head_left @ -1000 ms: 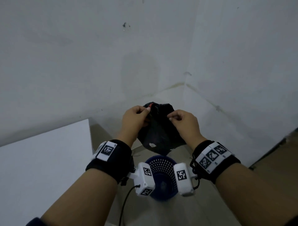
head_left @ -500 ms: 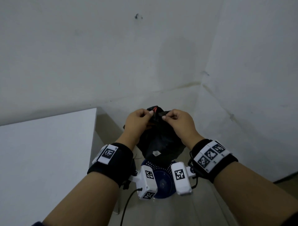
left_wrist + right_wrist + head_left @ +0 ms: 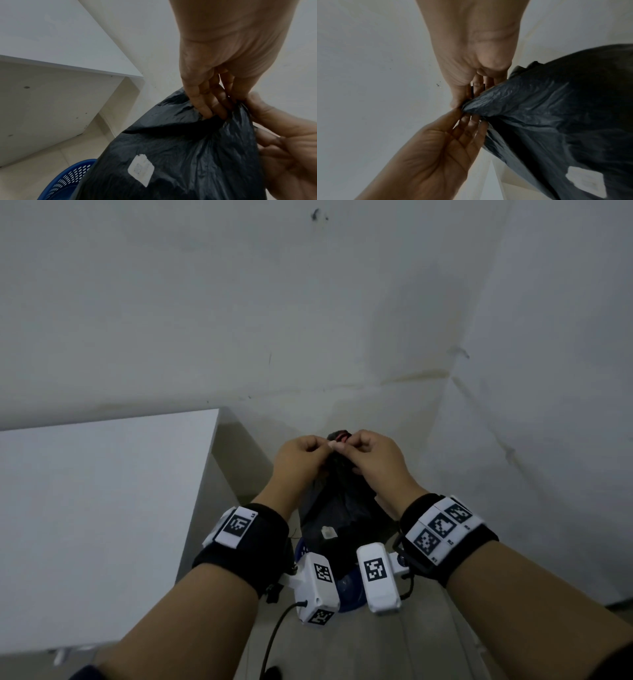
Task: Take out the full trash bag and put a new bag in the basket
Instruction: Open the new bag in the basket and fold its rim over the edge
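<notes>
A full black trash bag (image 3: 342, 508) with a white label (image 3: 329, 531) hangs over the blue perforated basket (image 3: 347, 590), which the wrist cameras mostly hide. My left hand (image 3: 305, 453) and right hand (image 3: 368, 451) meet at the bag's top, and each pinches the gathered mouth. A bit of red shows at the bag's opening (image 3: 343, 436). In the left wrist view my left fingers (image 3: 205, 108) curl into the bunched plastic of the bag (image 3: 188, 148), above the basket's rim (image 3: 65, 180). In the right wrist view my right fingers (image 3: 471, 94) pinch the bag's neck (image 3: 488, 105).
A white table (image 3: 102, 508) stands at the left, its side panel close to the basket. Two white walls meet in a corner (image 3: 448, 374) behind the bag. A black cable (image 3: 274, 635) hangs from my left wrist. Pale floor (image 3: 428, 645) lies to the right.
My hands have come together from holding the bag's rim apart, bunching its mouth closed. The bag now hangs narrower between them, and the head view has tilted upward.
</notes>
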